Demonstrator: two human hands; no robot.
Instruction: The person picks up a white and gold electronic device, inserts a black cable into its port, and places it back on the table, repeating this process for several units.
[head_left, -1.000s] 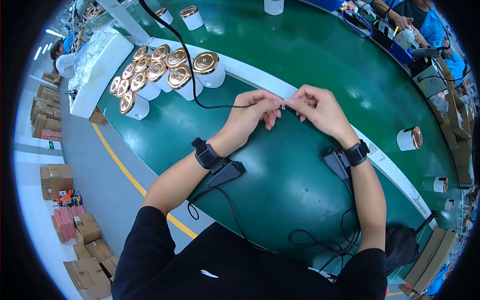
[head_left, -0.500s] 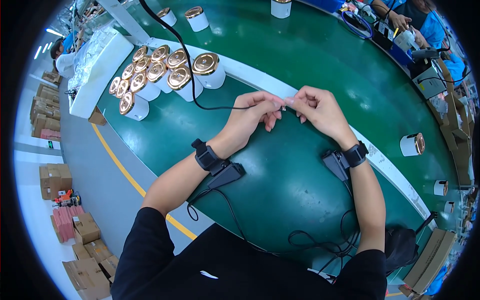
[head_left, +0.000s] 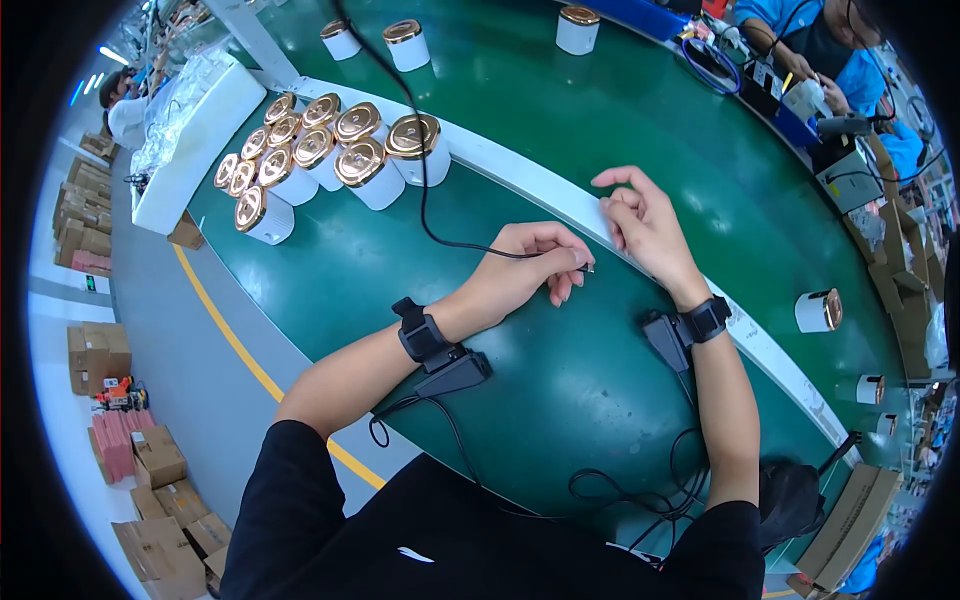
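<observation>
Pinched between the thumb and fingers of my left hand (head_left: 525,272) is the end of a black cable (head_left: 424,190). A small metal plug tip (head_left: 589,268) pokes out past the fingertips. The cable runs back over the hand and up toward the top of the view. My right hand (head_left: 648,232) hangs apart from it over the white rail, empty, with the index finger stretched out and the other fingers loosely bent. On the green table (head_left: 540,370) to the left stand several white canisters with shiny gold tops (head_left: 368,178).
More white-and-gold canisters (head_left: 820,311) stand on the green belt beyond the white rail (head_left: 520,180). A foam box with clear plastic bags (head_left: 185,130) borders the far left. Loose black cables (head_left: 640,490) lie near me. A co-worker in blue (head_left: 850,70) sits across, far right.
My hands have parted. My left hand has come nearer with the cable end, and my right hand has let go and opened its fingers. The hanging cable has swung right.
</observation>
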